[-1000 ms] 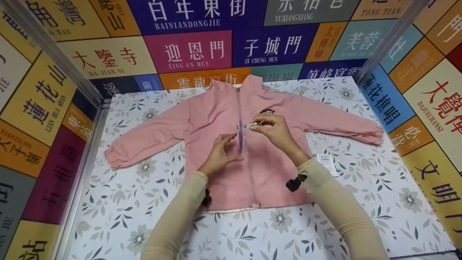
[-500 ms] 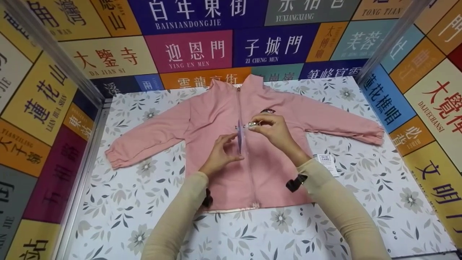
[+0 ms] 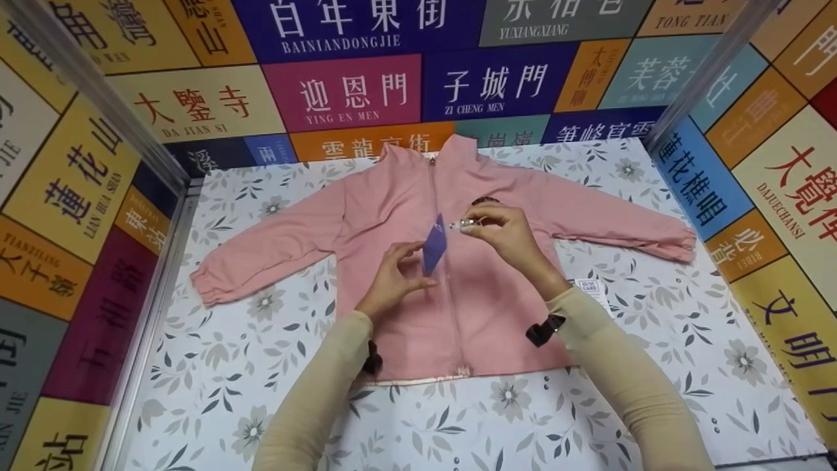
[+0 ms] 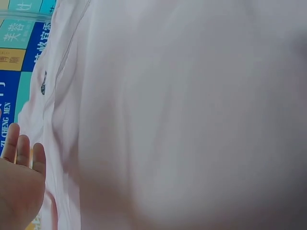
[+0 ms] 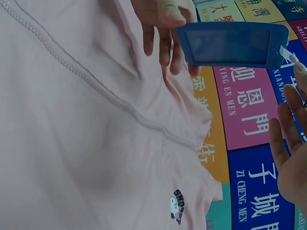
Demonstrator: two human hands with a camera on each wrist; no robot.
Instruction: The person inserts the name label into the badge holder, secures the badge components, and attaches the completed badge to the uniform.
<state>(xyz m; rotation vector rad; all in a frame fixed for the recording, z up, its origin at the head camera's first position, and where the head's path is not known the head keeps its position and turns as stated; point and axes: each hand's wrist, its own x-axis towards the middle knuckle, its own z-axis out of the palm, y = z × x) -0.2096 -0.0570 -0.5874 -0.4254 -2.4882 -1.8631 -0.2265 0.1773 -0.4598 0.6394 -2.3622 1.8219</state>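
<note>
My left hand (image 3: pixel 397 276) pinches one end of a blue badge holder (image 3: pixel 434 247) between thumb and forefinger, above a pink zip jacket (image 3: pixel 386 294). In the right wrist view the badge holder (image 5: pixel 228 45) shows a framed window, and a short clear strap (image 5: pixel 286 54) hangs at its slotted end. My right hand (image 3: pixel 500 230) pinches a shiny metal clip (image 3: pixel 467 223) beside that end. The right hand (image 5: pixel 293 158) has its other fingers spread. Only part of the left hand (image 4: pixel 21 184) shows in the left wrist view; the badge holder is out of sight there.
The jacket lies flat, sleeves spread, on a white floral-patterned table (image 3: pixel 242 366). A white printed card (image 3: pixel 592 293) lies by the right forearm, partly hidden. Panels with large characters (image 3: pixel 353 91) enclose the back and sides.
The badge holder has turned from edge-on to show more of its blue face. My right hand has shifted slightly right with the clip; the left hand has barely moved.
</note>
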